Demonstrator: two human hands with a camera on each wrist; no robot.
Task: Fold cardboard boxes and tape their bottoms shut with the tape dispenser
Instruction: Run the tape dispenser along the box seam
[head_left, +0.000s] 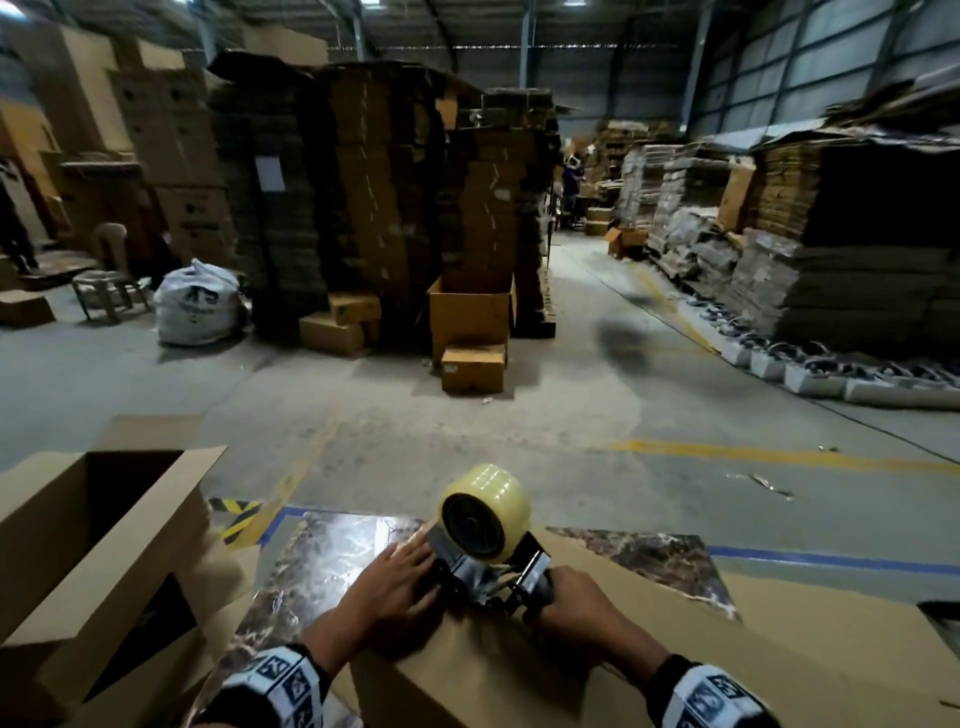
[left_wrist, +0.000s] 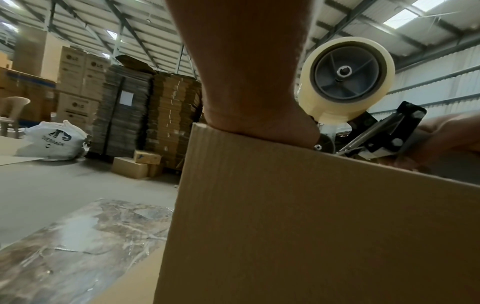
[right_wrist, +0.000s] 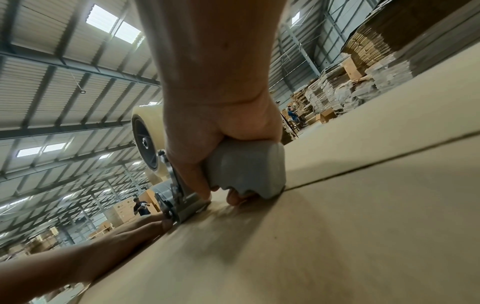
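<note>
While the taping is getting under way, items are lying left to right as follows.

Open box (head_left: 98, 525): lying tipped against the left edge of the marble-patterned table (head_left: 332, 561), mouth facing up and away; whether its bottom is taped is not showing.

Left hand (head_left: 395, 582): resting flat on the near-left corner of the box being sealed (head_left: 675, 649), fingers straight and together, tips reaching the front of the tape dispenser (head_left: 488, 551) and seemingly pressing the tape end down, though the contact itself is hidden.

Box being sealed: lying bottom-up across the table, flaps folded shut, the seam (right_wrist: 376, 164) between them running away to the right and bare of tape as far as it is showing.

Tape dispenser: sitting nose-down on the near-left end of that seam, the roll of clear tape (head_left: 485, 506) standing above it.

Right hand (head_left: 576, 603): wrapping its fingers round the grey handle (right_wrist: 246, 170), fingertips tucked beneath.

Progress, as a judgement: folding of this box is looking finished; the strip is only starting, so the whole seam is awaiting tape, then the cut.

Hidden or unclear: the tape end and blade are lying behind the left hand's fingers; the box's right end is running out of the head view; both wrist views are blurring at the near cardboard.
</note>
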